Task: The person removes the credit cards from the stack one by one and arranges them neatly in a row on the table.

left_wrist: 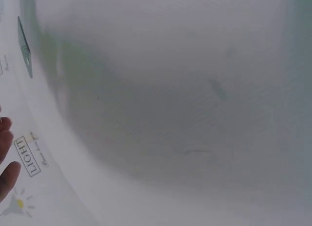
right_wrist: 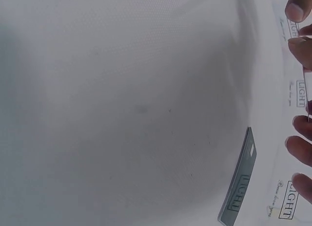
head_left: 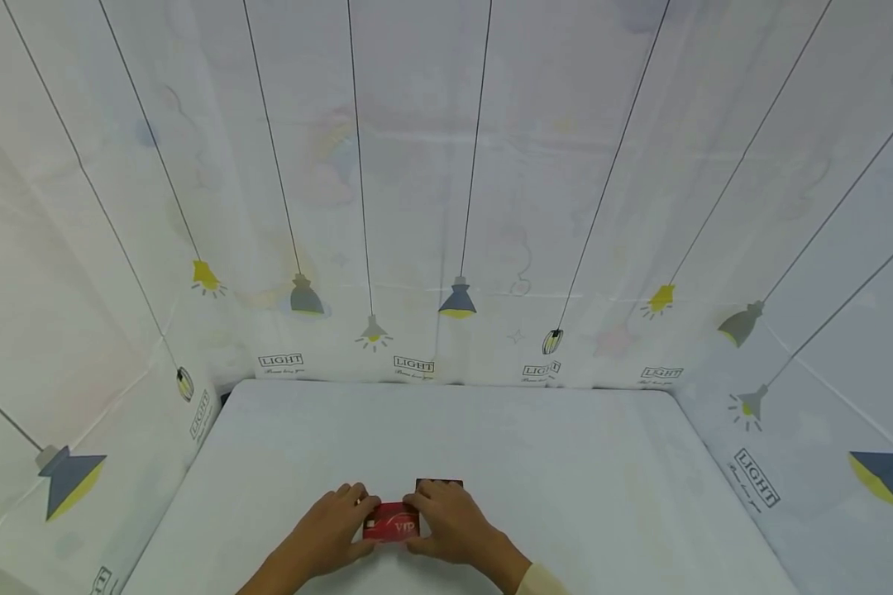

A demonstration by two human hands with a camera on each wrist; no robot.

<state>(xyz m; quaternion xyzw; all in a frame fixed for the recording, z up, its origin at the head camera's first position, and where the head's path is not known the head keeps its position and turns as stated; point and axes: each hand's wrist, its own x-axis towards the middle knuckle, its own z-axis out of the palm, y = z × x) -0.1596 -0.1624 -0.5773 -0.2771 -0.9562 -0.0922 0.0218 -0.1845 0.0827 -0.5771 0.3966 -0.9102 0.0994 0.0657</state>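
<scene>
A red card (head_left: 391, 522) marked "VIP" is held above the white table in the head view. My left hand (head_left: 332, 529) pinches its left end between thumb and fingers. At the card's right end, my right hand (head_left: 450, 522) grips it the same way. Only fingertips (left_wrist: 9, 179) show at the edge of the left wrist view. In the right wrist view, fingers (right_wrist: 300, 150) line the right edge, and the card appears as a thin edge. A dark flat rectangular piece (right_wrist: 238, 184) lies on the table, partly hidden behind my right hand in the head view.
The white table (head_left: 565, 463) has rounded far corners. Pale fabric walls (head_left: 417, 207) printed with hanging lamps and the word "LIGHT" close it in at the back and both sides.
</scene>
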